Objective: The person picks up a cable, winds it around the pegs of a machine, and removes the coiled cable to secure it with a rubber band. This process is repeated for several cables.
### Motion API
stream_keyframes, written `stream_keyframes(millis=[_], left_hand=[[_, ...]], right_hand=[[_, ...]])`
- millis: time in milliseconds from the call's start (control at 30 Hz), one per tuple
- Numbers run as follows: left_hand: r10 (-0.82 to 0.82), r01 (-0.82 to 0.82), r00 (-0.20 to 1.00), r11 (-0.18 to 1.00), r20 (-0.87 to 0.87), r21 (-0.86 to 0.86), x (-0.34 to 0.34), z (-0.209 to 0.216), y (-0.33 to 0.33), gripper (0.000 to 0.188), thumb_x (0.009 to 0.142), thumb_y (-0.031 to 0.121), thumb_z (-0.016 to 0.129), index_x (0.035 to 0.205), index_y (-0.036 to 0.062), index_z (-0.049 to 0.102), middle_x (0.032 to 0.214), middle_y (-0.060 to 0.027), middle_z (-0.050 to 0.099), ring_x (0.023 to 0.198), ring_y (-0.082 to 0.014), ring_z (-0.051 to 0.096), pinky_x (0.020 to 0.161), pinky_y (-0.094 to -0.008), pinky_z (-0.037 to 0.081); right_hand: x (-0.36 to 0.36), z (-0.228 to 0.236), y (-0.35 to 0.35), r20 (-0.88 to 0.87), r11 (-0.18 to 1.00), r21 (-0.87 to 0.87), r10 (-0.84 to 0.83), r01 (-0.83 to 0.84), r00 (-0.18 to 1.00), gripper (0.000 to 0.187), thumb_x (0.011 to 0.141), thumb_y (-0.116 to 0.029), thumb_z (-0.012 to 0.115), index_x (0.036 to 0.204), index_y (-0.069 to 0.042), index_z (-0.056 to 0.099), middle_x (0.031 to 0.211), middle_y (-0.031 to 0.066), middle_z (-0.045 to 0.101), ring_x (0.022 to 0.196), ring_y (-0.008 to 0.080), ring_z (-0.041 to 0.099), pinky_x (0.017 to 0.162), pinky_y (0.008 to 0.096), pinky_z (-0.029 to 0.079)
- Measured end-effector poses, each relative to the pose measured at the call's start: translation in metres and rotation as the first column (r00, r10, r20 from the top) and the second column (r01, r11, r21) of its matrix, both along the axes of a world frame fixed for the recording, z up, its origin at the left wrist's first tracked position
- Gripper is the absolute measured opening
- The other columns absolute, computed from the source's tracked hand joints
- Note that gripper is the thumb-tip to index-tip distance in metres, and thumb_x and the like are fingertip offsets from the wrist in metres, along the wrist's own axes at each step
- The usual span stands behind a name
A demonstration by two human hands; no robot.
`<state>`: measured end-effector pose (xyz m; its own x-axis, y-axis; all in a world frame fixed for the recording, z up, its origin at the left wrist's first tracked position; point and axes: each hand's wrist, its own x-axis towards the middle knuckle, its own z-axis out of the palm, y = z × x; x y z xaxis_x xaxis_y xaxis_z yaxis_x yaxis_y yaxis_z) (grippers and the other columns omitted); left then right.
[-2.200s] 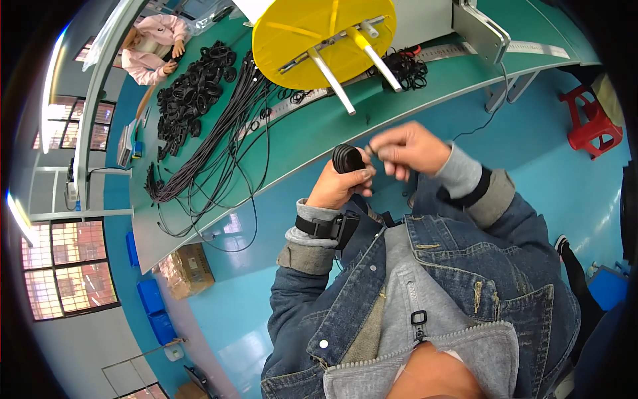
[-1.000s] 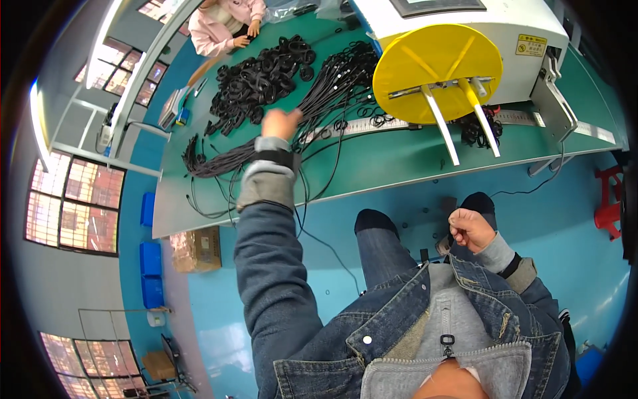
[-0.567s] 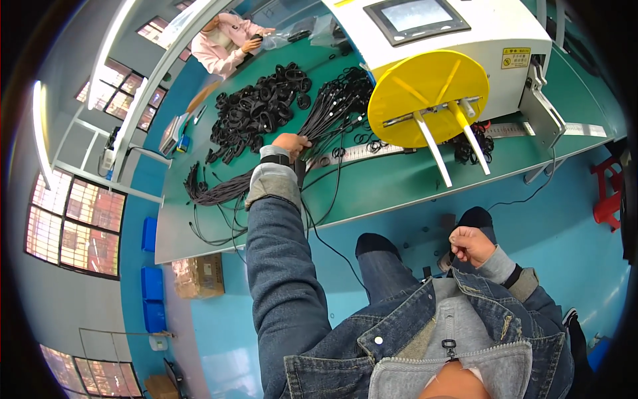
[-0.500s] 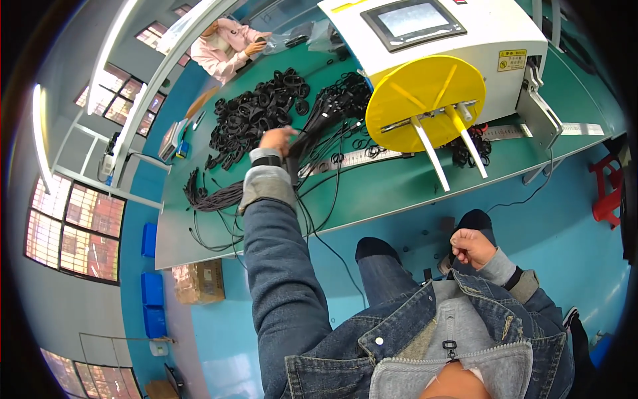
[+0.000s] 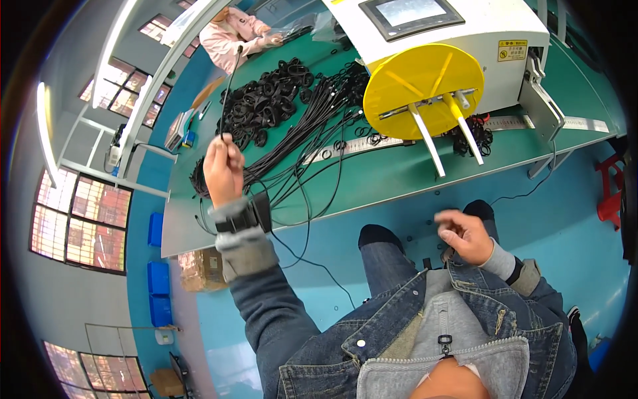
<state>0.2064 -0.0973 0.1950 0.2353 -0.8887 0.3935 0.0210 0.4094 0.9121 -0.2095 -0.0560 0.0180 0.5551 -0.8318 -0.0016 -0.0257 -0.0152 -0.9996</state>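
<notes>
My left hand (image 5: 224, 171) is closed on a thin black cable (image 5: 230, 86), whose end sticks up past the fingers toward the far side of the table. Beneath and beside that hand, a long bundle of black cables (image 5: 292, 136) lies across the green table. Just beyond it is a heap of coiled black cables (image 5: 269, 100). Above my lap, my right hand (image 5: 467, 237) holds nothing that I can see; its fingers are loosely bent, apart from the thumb.
On the table stands a white machine (image 5: 492, 40) with a screen and a yellow disc (image 5: 419, 80) bearing white pegs. A metal ruler (image 5: 362, 145) runs along the table (image 5: 372, 176). Across it, a person in a pink sleeve (image 5: 229, 36) handles things. A red stool (image 5: 608, 199) stands right.
My left hand has moved left and nearer me from the cable bundle, now with a cable raised in it. The right hand's fingers have loosened from a pinch.
</notes>
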Motion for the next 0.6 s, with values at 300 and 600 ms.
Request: stream_keyframes(millis=[300,600], left_hand=[[-0.073,0.078,0.939,0.997,0.335,-0.002,-0.073,-0.047,0.144,0.021,0.088,0.017,0.051,0.081,-0.0033,0.054,0.067,-0.0054,0.049,0.06,-0.0105,0.041,0.053,-0.0219,0.031],[-0.087,-0.031,0.823,0.98,0.561,0.198,-0.142,-0.053,0.113,0.014,0.087,0.009,0.05,0.086,-0.003,0.057,0.068,-0.0016,0.05,0.061,-0.0075,0.044,0.054,-0.0197,0.033]], right_hand=[[0.024,0.139,-0.006,0.309,-0.2,-0.949,-0.434,0.244,0.847,0.049,0.072,-0.026,0.07,0.11,-0.002,0.051,0.105,0.016,0.055,0.078,0.0226,0.056,0.071,0.0334,0.047],[-0.009,0.089,0.001,-0.061,0.436,-0.894,-0.34,0.1,0.938,0.021,0.078,-0.011,0.059,0.096,-0.001,0.054,0.075,0.011,0.057,0.07,0.0272,0.056,0.07,0.0349,0.047]])
